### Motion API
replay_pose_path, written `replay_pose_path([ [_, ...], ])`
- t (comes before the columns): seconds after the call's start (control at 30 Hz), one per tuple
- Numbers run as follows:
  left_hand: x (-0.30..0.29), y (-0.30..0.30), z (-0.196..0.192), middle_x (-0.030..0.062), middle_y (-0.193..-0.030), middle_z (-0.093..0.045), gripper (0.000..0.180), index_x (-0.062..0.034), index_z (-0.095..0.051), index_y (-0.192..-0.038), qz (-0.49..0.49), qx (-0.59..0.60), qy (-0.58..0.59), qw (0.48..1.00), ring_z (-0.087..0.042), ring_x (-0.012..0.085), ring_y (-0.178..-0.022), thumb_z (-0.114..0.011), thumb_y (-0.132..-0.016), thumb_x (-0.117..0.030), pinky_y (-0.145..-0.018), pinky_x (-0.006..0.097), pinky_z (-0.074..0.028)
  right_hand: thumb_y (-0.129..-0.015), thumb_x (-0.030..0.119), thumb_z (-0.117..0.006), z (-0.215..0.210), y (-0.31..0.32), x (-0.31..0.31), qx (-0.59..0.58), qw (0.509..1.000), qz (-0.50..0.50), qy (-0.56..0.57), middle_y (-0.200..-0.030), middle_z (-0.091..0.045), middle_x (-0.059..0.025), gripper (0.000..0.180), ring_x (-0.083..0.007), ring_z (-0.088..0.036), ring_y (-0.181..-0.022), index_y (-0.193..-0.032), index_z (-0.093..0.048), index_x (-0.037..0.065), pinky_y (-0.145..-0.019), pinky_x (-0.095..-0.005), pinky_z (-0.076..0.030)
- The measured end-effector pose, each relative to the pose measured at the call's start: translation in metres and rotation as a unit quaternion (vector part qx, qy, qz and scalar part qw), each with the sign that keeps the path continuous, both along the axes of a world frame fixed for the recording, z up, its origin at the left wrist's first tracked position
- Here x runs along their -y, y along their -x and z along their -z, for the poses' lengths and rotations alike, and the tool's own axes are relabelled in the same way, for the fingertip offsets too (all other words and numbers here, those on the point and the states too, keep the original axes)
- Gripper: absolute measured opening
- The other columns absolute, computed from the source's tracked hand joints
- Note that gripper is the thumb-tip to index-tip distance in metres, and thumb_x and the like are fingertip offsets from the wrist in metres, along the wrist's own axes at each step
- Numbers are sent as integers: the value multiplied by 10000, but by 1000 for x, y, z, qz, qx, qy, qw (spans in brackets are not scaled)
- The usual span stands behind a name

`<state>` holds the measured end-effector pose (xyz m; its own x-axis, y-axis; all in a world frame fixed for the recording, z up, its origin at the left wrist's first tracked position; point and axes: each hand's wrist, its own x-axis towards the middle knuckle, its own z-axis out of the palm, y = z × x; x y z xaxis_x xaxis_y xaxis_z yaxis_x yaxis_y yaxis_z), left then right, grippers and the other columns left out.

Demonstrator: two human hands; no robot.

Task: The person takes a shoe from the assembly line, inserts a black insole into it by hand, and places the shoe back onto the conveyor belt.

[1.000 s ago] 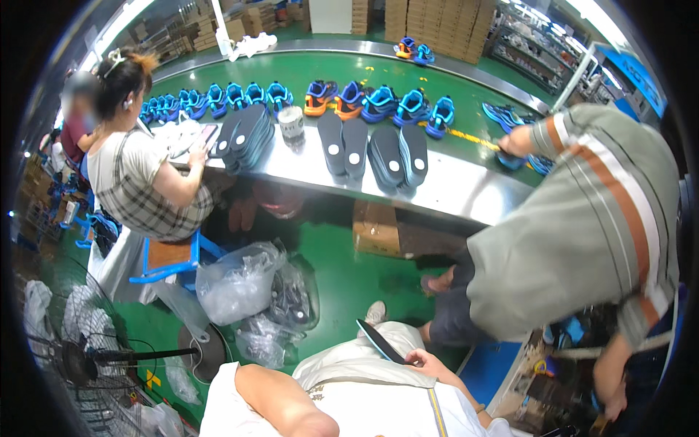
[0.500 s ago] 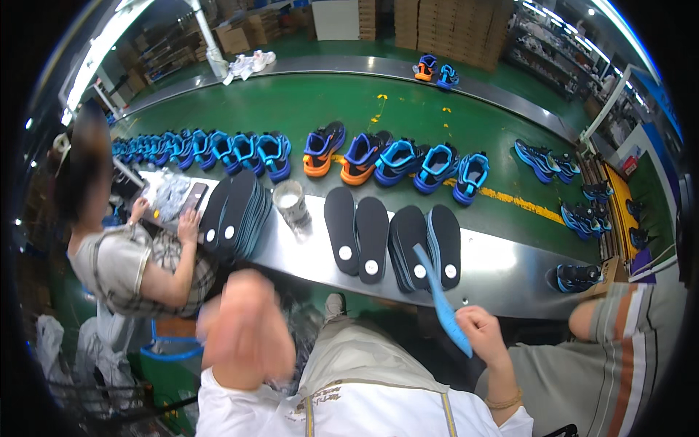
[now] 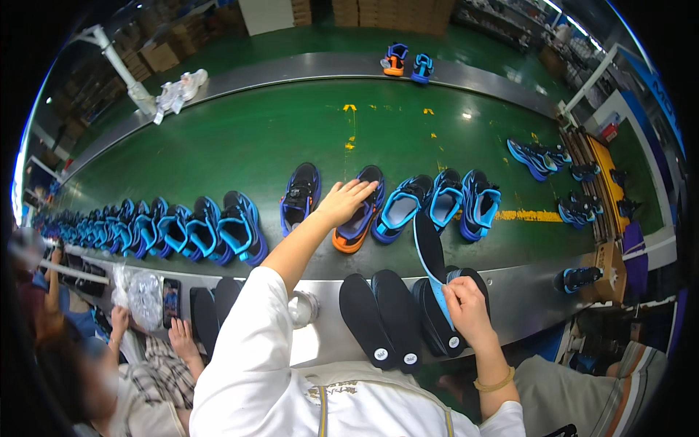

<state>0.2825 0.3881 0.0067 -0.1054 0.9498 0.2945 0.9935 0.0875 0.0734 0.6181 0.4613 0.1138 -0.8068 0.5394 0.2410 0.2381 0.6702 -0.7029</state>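
Two hands work: the left hand lies open on the orange shoe on the green belt; the right hand, nearer than that shoe, pinches a blue insole, which could slip from so light a grip.

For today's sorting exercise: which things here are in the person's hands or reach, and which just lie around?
In hand:
left hand on the orange-soled shoe
right hand holding a blue insole
black insoles

Lying about:
phone
plastic bag
white shoes

Brown cardboard boxes stacked beyond the conveyor
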Motion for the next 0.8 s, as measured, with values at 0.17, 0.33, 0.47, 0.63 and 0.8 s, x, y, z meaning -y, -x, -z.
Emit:
replay_pose_path([
  [0.17,-17,9,-11,137,-965,-557,435,-83,-409,-1196,21,146,7,989,-554,308,-823,-550,-801,-195,-714,384,-425,-800,110,-567,-16,41,-27,78,992,8,102,-755,-567,-130,167,-235,-556,-665,-732,-580,-42,-601,-299,-434],
  [0.33,16,17,4,146,-913,-547,286,-30,-518,-1038,-116,238,-113,958,-549,326,-778,-552,-795,-177,-670,392,-443,-771,95,-596,-36,94,-6,101,992,-77,14,-832,-534,-122,129,-229,-549,-654,-728,-570,-23,-581,-306,-446],
  [0.47,36,7,9,149,-886,-518,308,-19,-499,-1024,-168,208,-170,949,-547,327,-723,-583,-763,-158,-628,390,-442,-723,56,-636,-28,96,11,82,979,-136,-128,-876,-488,-122,105,-245,-541,-637,-735,-549,-1,-569,-320,-455],
  [0.63,24,-21,27,158,-939,-497,379,-12,-455,-1065,-146,115,-86,979,-542,309,-813,-559,-703,-58,-672,399,-448,-708,39,-658,-8,46,24,29,996,-28,-85,-899,-475,-123,116,-230,-529,-710,-737,-549,9,-570,-295,-434],
  [0.8,24,5,28,140,-673,-580,196,-26,-496,-906,-160,79,-38,983,-581,321,-576,-505,-824,-205,-588,408,-471,-712,24,-656,43,-109,46,-2,962,274,-15,-998,-442,-107,104,-179,-508,-798,-725,-553,25,-685,-254,-420],
])
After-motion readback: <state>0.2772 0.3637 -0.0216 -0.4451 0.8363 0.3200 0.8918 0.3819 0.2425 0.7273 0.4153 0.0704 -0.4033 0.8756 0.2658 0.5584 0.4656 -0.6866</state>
